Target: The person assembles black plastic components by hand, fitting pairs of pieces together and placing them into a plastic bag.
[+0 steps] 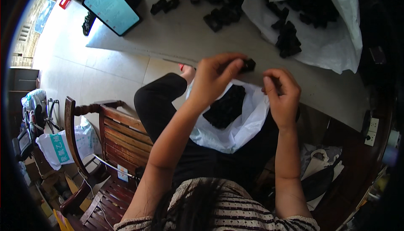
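Note:
My left hand (219,73) pinches a small black plastic part (248,65) between thumb and fingers, just over the table's near edge. To its right my right hand (283,90) is raised with fingers curled and thumb against them; whatever they hold, if anything, is too small to make out. Below both hands a white plastic bag (248,136) lies open on my lap, with a heap of black parts (225,106) inside. On the table, a larger white sack (336,54) spills similar black parts (288,39) toward me.
More black parts (221,18) lie scattered on the grey table (168,41). A lit phone (111,8) leans at the table's far left. A wooden chair (122,130) stands at my left, and a power socket (371,130) is at the right.

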The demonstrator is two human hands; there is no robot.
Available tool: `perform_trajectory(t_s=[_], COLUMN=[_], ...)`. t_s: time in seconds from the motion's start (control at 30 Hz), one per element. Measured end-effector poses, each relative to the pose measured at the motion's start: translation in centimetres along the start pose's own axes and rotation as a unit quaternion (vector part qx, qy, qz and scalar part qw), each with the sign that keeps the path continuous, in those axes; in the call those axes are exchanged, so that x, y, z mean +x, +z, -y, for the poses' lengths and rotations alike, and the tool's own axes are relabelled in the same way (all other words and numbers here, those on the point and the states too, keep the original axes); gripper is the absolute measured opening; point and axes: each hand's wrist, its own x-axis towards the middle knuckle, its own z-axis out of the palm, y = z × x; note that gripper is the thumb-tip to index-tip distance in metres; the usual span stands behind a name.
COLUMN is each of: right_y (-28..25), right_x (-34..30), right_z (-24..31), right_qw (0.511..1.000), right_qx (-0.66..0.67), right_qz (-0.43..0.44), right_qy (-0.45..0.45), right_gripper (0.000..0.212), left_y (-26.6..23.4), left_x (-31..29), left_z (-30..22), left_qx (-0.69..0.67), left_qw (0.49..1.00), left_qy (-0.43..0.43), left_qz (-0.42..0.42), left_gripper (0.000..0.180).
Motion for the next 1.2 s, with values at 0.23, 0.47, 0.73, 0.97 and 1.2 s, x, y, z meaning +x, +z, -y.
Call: perform_trajectory(t_s=[0.23,0.47,0.73,0.97,1.2], right_y=[-3.2,7.8,16.6,8.2,8.0], right_x=[-2.3,-4.4,-5.0,-12.7,-10.7], right_z=[-1.9,-17.9,-20.1,-18.0,-19.0], right_qw=[0.939,0.808,0.751,0.795,0.831], right_qx=[0.149,-0.232,-0.262,-0.218,-0.211], right_qz=[0.218,0.54,0.599,0.559,0.509], right_qy=[0.219,0.019,0.094,0.09,0.077], right_gripper=[0.007,0.015,0.014,0.013,0.012], left_y=[-4.9,-4.8,-5.5,-5.7,-5.7], left_x=[1.7,3.2,2.8,2.8,3.0], left_z=[0.9,-0.2,-0.9,-1.4,-1.0], left_qx=[0.184,0.112,0.25,0.269,0.256], left_qw=[0.977,0.992,0.967,0.958,0.962], left_qy=[0.079,0.026,0.037,0.098,0.092], left_qz=[-0.078,-0.056,0.0,0.006,0.004], left_gripper=[0.027,0.028,0.02,0.02,0.017])
